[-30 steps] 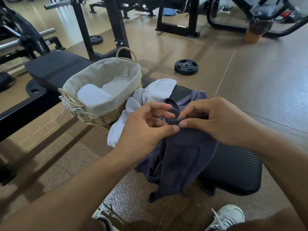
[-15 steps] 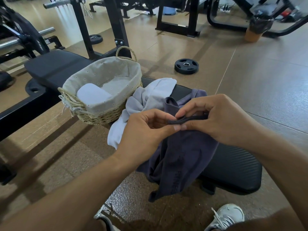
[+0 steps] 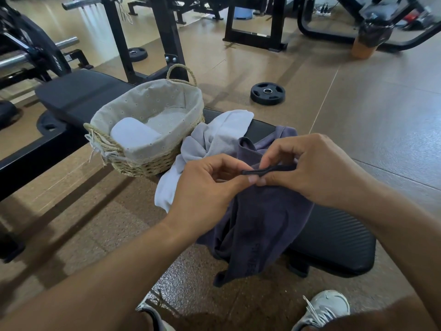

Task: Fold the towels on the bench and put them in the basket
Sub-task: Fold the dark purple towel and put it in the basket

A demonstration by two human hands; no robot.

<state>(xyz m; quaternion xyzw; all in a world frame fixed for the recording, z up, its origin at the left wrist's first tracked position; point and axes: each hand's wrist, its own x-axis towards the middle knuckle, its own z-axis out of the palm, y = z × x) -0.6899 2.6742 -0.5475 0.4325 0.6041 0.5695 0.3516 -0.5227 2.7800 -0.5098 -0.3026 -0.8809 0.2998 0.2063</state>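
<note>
Between the pinching fingertips of the left hand (image 3: 205,187) and right hand (image 3: 317,168), a hem of the purple towel (image 3: 262,225) is clamped taut (seemingly to find a straight edge for folding), the cloth draped below over the bench (image 3: 334,237), the basket (image 3: 148,130) beyond.

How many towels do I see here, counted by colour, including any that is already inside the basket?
Dark purple towel, pinched at its edge by the left hand and right hand: 1
Light grey towel, loose on the bench: 1
Pale folded towel, in the basket: 1
Total: 3
</note>
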